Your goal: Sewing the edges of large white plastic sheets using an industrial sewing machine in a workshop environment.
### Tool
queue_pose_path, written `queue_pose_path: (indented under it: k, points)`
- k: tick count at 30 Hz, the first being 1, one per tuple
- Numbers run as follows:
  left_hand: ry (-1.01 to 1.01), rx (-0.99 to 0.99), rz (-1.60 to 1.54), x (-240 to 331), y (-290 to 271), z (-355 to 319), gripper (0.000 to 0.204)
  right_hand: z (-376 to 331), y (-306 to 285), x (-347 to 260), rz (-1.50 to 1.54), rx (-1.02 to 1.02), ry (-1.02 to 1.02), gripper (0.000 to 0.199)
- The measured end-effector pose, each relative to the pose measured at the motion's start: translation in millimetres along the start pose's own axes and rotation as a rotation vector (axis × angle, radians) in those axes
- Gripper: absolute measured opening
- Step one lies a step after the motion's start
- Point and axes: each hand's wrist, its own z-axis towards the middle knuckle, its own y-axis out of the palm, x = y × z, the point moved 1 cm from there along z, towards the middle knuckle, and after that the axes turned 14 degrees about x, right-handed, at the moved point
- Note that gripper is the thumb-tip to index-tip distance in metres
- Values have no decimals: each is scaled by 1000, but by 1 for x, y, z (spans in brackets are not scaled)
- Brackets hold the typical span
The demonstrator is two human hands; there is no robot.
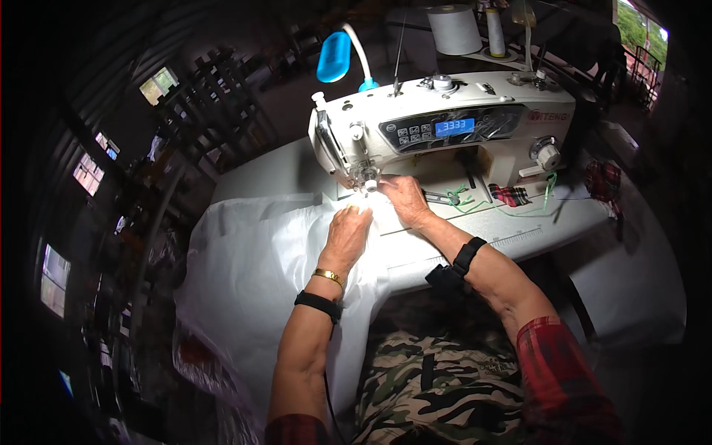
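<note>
A white sewing machine [356, 111] stands on a pale table [460, 256], its lamp glaring around the needle. Thin white cloth [245, 267] spreads left of the needle and hangs over the front edge. Just in front of the needle, my left hand [346, 236] pinches the cloth with its fingers bunched. My right hand [405, 200] is bent in at the needle's right side, fingers curled. Its fingertips are partly behind the machine's head, so what they grip is hidden. Dark straps circle both my forearms.
Right of my right hand lie thread snips [443, 198], green thread [475, 207] and a plaid scrap [509, 195]. Another plaid piece [603, 180] is at the table's right. A blue lamp [334, 57] rises behind the machine, as does a large white thread cone [455, 31].
</note>
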Motion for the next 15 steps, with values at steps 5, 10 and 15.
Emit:
queue_pose_path:
  k: [5,10,15]
  points:
    - [2,21,-52,7,-6,-6,6,3,-3,0,29,-20,-24,26]
    - [-2,-23,-34,14,-17,-15,5,3,-3,0,-4,-26,0,28]
    - [-16,-12,-69,2,-16,-15,3,4,-4,4,-109,-64,-79,33]
